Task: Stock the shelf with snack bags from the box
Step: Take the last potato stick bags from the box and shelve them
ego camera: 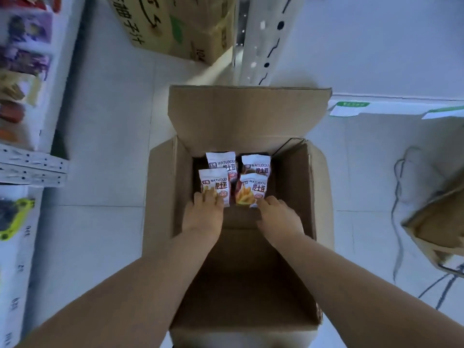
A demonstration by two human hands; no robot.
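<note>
An open cardboard box stands on the floor below me, its far flap raised. Several white snack bags printed with fries lie at the far end of its bottom. My left hand rests with its fingers on the lower edge of the near left bag. My right hand touches the lower corner of the near right bag with its fingertips. Two more bags lie just behind these. Whether either hand grips its bag is not visible. The near half of the box bottom is bare.
A shelf with coloured snack packs runs along the left edge. A printed carton stands on the floor beyond the box. Another cardboard box and dark cables lie to the right. A white shelf upright rises behind.
</note>
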